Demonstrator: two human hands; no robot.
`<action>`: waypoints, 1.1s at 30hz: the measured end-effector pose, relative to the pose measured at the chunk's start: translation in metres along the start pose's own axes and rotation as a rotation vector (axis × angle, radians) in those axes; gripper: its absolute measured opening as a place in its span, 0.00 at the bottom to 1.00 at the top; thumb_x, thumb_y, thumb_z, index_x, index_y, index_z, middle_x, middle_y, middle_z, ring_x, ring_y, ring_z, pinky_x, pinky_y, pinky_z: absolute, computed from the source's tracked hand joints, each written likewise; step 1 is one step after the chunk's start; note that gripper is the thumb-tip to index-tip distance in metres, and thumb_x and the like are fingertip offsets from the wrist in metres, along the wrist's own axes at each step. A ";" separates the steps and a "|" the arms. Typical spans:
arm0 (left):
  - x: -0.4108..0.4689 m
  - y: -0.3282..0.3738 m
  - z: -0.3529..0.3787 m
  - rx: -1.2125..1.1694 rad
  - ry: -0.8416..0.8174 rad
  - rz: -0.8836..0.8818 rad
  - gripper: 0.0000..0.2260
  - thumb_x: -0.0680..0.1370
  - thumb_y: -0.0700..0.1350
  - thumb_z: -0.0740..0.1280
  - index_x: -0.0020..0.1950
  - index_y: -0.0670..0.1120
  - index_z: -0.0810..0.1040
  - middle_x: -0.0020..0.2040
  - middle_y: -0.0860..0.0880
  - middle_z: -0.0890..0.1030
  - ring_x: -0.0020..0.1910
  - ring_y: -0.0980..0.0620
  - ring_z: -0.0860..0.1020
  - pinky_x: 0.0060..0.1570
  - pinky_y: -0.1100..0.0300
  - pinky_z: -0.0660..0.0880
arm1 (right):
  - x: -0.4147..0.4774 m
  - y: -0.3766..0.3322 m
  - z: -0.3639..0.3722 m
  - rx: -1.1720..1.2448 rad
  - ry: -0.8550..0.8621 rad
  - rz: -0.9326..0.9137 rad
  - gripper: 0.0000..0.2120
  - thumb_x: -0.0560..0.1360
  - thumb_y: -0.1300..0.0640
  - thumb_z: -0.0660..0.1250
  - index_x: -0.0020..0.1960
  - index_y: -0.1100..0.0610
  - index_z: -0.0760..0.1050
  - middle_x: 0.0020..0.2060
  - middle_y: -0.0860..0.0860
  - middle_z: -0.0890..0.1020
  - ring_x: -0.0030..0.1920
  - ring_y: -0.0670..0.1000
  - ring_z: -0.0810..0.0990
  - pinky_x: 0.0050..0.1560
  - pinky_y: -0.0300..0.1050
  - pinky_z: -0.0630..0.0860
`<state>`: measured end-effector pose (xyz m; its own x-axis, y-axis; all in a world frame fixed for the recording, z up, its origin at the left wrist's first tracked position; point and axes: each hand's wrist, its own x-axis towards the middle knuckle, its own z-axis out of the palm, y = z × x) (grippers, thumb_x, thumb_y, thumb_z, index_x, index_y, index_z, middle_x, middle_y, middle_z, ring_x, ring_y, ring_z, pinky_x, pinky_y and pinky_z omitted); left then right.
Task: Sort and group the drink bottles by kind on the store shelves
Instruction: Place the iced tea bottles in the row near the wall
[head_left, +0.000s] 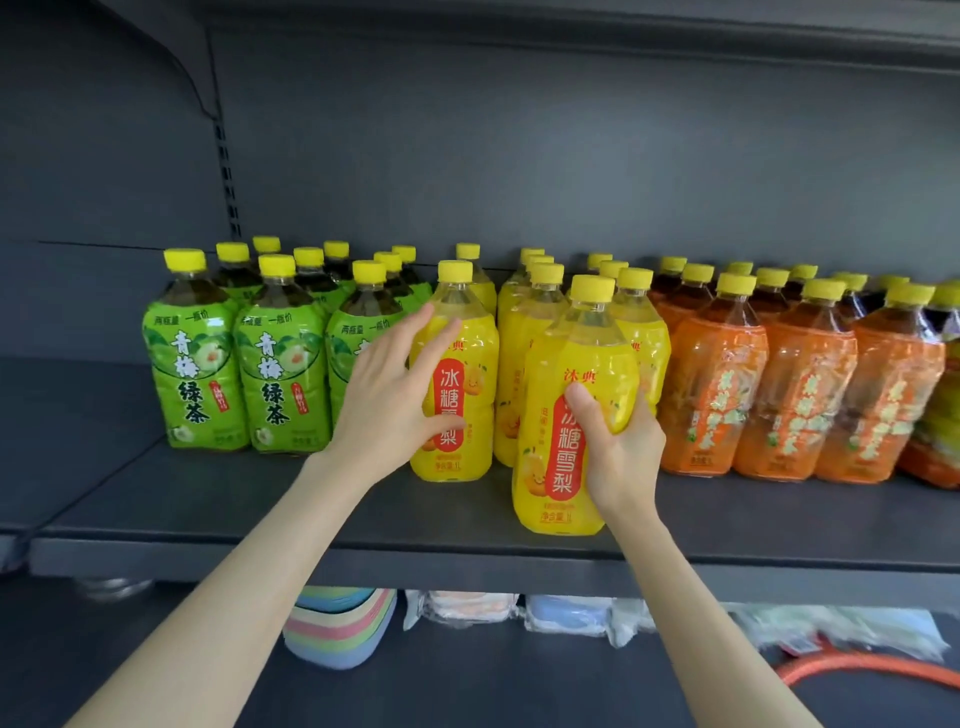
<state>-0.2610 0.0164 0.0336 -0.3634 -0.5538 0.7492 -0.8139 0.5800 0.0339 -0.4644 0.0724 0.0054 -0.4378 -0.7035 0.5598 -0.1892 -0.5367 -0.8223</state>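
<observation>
- yellow bottle (563, 364) is upright near the front edge of the shelf (260, 519), ahead of its yellow row
- right hand (621, 452) is wrapped round its lower half
- left hand (387, 400), fingers spread and fairly straight, touches a second yellow bottle (467, 457) just beside
- green bottles (197, 374) stand left, orange bottles (800, 395) right

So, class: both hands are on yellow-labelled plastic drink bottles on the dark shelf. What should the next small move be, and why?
Probably slide the front yellow-labelled plastic bottle, gripped by the right hand, straight back into line beside the yellow bottle the left hand rests on. It is alone near the dark shelf's front edge, while its kind sits between green-labelled bottles and orange-labelled bottles.
</observation>
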 end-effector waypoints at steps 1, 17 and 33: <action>0.003 -0.001 0.003 0.035 0.009 0.014 0.46 0.61 0.56 0.79 0.74 0.45 0.64 0.73 0.39 0.65 0.70 0.37 0.66 0.68 0.44 0.56 | 0.000 0.000 0.001 0.001 0.002 0.001 0.20 0.63 0.35 0.70 0.50 0.42 0.75 0.45 0.43 0.84 0.47 0.44 0.84 0.44 0.39 0.79; 0.051 -0.017 0.028 0.523 -0.067 0.110 0.35 0.72 0.50 0.73 0.74 0.44 0.62 0.70 0.36 0.70 0.65 0.43 0.74 0.72 0.47 0.39 | -0.002 0.000 0.003 0.013 0.020 0.010 0.23 0.61 0.34 0.69 0.52 0.43 0.75 0.45 0.42 0.85 0.46 0.43 0.84 0.40 0.34 0.79; -0.008 0.012 -0.011 -0.976 0.041 -0.177 0.22 0.75 0.62 0.62 0.68 0.58 0.68 0.64 0.56 0.73 0.62 0.61 0.72 0.57 0.59 0.74 | -0.029 -0.004 0.062 -0.053 -0.148 0.015 0.16 0.73 0.35 0.60 0.56 0.42 0.63 0.56 0.46 0.77 0.56 0.47 0.79 0.55 0.49 0.78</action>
<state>-0.2624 0.0342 0.0356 -0.2422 -0.6696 0.7022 -0.1178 0.7387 0.6637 -0.3968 0.0659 -0.0012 -0.3073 -0.7743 0.5532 -0.2313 -0.5031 -0.8327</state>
